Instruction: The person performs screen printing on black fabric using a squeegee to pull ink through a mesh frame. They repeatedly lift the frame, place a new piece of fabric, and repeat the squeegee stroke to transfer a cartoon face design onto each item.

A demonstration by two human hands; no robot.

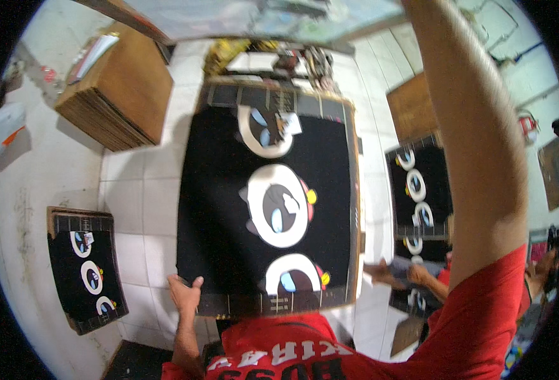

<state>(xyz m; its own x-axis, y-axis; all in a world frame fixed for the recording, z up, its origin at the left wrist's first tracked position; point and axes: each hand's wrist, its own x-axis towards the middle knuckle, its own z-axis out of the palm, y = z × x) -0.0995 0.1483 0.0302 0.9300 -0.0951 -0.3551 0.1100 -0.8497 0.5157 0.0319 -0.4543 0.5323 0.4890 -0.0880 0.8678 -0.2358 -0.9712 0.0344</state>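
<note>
Black cloth with white-ringed cartoon eyes [213,190]: centre, on a dark grid-lined rectangular board [235,305].
Left hand [185,294]: your grip holds the board's near-left edge.
Right hand: out of view; cannot tell your grip.

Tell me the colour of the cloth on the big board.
The cloth is black, with white ovals, grey and blue inside; the head view shows it best.

Bright tiled floor [124,206], shadowed black cloth [216,221], fisheye-bent edges, dark corners

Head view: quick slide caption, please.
Left hand at the near left corner of a board bearing black cloth with cartoon prints.
</note>
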